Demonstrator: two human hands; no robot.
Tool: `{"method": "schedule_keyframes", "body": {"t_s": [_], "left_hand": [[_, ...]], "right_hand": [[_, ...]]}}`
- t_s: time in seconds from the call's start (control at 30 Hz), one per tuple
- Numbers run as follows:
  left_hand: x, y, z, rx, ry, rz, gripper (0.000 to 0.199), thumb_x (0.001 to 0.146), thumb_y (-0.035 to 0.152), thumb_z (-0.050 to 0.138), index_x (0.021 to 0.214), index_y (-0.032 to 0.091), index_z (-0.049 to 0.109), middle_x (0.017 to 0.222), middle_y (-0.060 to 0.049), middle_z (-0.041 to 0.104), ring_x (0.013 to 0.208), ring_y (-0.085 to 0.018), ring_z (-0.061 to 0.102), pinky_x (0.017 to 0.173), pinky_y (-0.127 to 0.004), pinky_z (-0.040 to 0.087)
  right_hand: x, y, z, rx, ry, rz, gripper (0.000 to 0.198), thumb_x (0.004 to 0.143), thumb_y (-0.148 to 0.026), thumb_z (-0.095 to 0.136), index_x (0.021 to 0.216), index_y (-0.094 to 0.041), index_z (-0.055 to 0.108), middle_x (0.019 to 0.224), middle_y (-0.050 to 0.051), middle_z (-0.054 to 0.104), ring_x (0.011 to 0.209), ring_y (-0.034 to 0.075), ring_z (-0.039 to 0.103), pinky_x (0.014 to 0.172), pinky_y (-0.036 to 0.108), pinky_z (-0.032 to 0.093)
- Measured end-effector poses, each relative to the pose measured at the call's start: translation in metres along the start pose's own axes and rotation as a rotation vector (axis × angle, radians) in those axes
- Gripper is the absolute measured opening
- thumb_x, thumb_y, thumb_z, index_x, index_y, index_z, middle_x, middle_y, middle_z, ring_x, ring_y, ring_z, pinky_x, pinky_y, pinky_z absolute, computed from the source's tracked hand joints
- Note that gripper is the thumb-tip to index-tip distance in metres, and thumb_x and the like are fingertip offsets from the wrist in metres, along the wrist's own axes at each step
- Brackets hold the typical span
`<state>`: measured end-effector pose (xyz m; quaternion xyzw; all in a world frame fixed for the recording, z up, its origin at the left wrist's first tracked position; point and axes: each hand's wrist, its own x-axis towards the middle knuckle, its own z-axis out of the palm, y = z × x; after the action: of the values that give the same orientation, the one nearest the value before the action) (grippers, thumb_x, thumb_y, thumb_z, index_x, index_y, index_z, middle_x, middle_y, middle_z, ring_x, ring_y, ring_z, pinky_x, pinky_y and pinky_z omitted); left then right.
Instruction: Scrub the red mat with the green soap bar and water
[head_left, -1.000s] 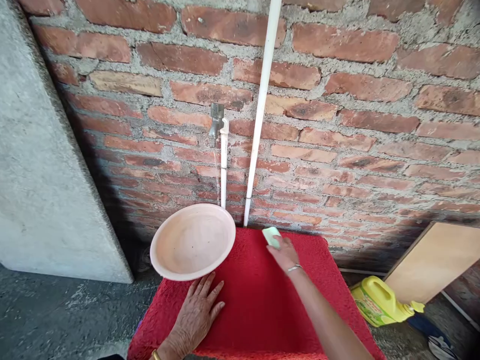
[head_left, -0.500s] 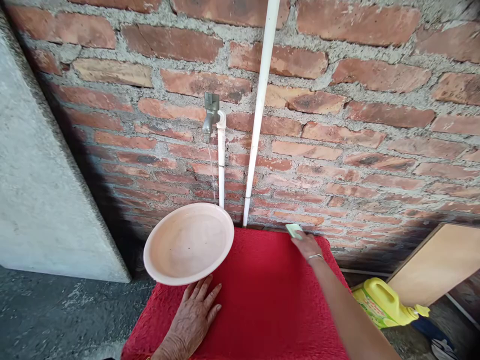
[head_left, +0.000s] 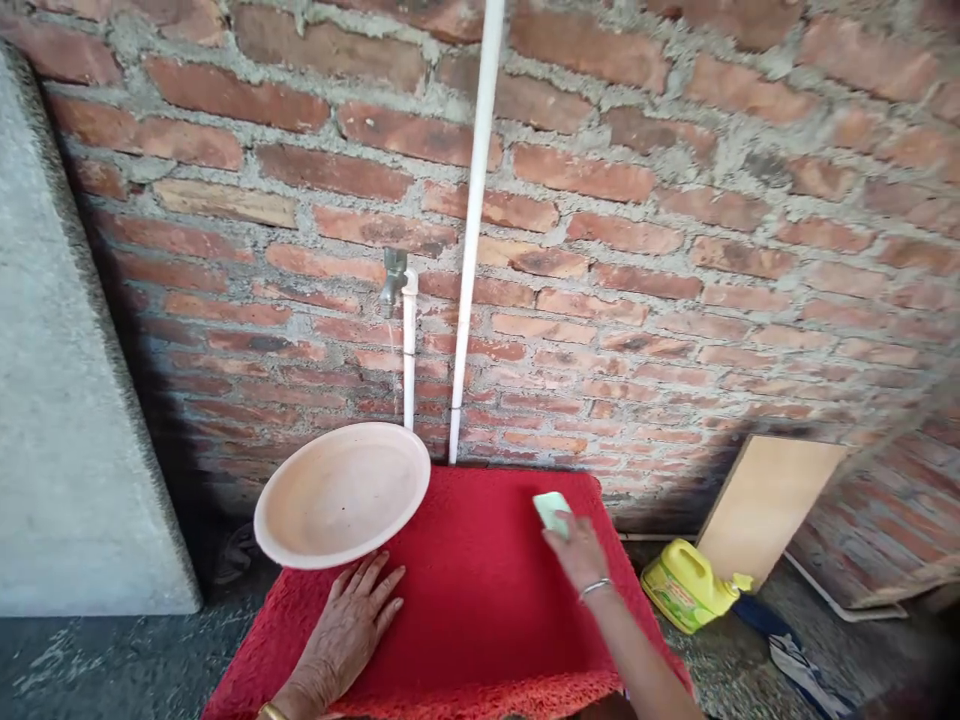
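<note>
A shaggy red mat [head_left: 480, 590] is spread over a raised surface by the wall. My left hand [head_left: 349, 615] lies flat on its left part, fingers spread and fingertips close to the basin's rim. My right hand [head_left: 581, 555] is closed around a pale green flat block [head_left: 552, 511], low over the mat's right part. The block's exact kind cannot be made out, and the fingers hide part of it. A pale pink basin [head_left: 345, 495] rests tilted at the mat's back left corner. Above it, a thin stream of water falls from a metal tap [head_left: 392, 280].
Behind the mat stands a brick wall [head_left: 622, 330] with a white pipe [head_left: 472, 230]. A yellow jug [head_left: 690, 590] sits on the floor at right, before a leaning board [head_left: 772, 505]; a sandal [head_left: 806, 675] lies nearby. A grey slab [head_left: 75, 400] leans at left.
My right hand has drawn the green block back from the mat's far edge towards me. My left hand stays flat on the mat. The whole view has shifted, showing more of the right side.
</note>
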<state>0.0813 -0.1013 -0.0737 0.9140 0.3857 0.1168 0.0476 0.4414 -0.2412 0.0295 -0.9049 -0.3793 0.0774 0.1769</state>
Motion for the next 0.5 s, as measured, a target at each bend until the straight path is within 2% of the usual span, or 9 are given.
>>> {"method": "schedule_keyframes", "body": {"t_s": [0.07, 0.13, 0.23, 0.3, 0.4, 0.5], "left_hand": [[0.001, -0.002, -0.001, 0.017, -0.01, 0.004, 0.042, 0.1, 0.036, 0.045, 0.139, 0.035, 0.062, 0.15, -0.007, 0.057, 0.14, -0.026, 0.05, 0.116, -0.049, 0.04], [0.001, -0.003, -0.002, 0.039, -0.008, 0.005, 0.043, 0.1, 0.034, 0.043, 0.139, 0.035, 0.062, 0.149, -0.006, 0.058, 0.14, -0.025, 0.05, 0.116, -0.048, 0.04], [0.001, -0.004, -0.003, 0.063, -0.019, 0.007, 0.044, 0.101, 0.032, 0.042, 0.139, 0.035, 0.062, 0.15, -0.006, 0.057, 0.139, -0.024, 0.051, 0.116, -0.047, 0.04], [0.001, -0.004, -0.003, 0.071, -0.04, 0.008, 0.045, 0.101, 0.033, 0.04, 0.14, 0.034, 0.061, 0.152, -0.007, 0.055, 0.14, -0.025, 0.051, 0.116, -0.048, 0.04], [0.001, -0.006, -0.001, 0.073, -0.056, -0.008, 0.046, 0.101, 0.033, 0.039, 0.142, 0.033, 0.059, 0.153, -0.007, 0.054, 0.141, -0.025, 0.05, 0.117, -0.048, 0.039], [0.001, -0.01, 0.003, 0.067, -0.06, -0.016, 0.047, 0.1, 0.033, 0.039, 0.142, 0.033, 0.06, 0.154, -0.005, 0.053, 0.143, -0.024, 0.048, 0.119, -0.048, 0.036]], "right_hand": [[-0.017, -0.029, 0.032, 0.007, -0.056, -0.115, 0.048, 0.085, -0.041, 0.066, 0.132, -0.029, 0.067, 0.127, 0.008, 0.065, 0.115, 0.025, 0.064, 0.106, 0.033, 0.046], [-0.03, -0.046, 0.054, -0.028, -0.111, -0.243, 0.053, 0.084, -0.043, 0.067, 0.136, -0.032, 0.064, 0.133, 0.009, 0.062, 0.121, 0.029, 0.06, 0.109, 0.037, 0.044], [-0.036, -0.035, 0.059, -0.119, -0.13, -0.289, 0.056, 0.088, -0.043, 0.062, 0.142, -0.032, 0.059, 0.139, 0.012, 0.058, 0.126, 0.033, 0.057, 0.111, 0.043, 0.041], [-0.03, 0.0, 0.046, -0.104, -0.085, -0.186, 0.055, 0.087, -0.041, 0.062, 0.142, -0.031, 0.06, 0.136, 0.012, 0.06, 0.124, 0.032, 0.058, 0.111, 0.042, 0.041], [-0.02, 0.075, 0.011, 0.06, 0.012, 0.055, 0.048, 0.085, -0.036, 0.062, 0.132, -0.03, 0.067, 0.13, 0.01, 0.062, 0.119, 0.03, 0.06, 0.111, 0.042, 0.041], [-0.019, 0.146, -0.028, 0.242, 0.054, 0.213, 0.025, 0.077, -0.035, 0.065, 0.098, -0.028, 0.076, 0.125, 0.008, 0.066, 0.119, 0.033, 0.06, 0.11, 0.045, 0.042]]}}
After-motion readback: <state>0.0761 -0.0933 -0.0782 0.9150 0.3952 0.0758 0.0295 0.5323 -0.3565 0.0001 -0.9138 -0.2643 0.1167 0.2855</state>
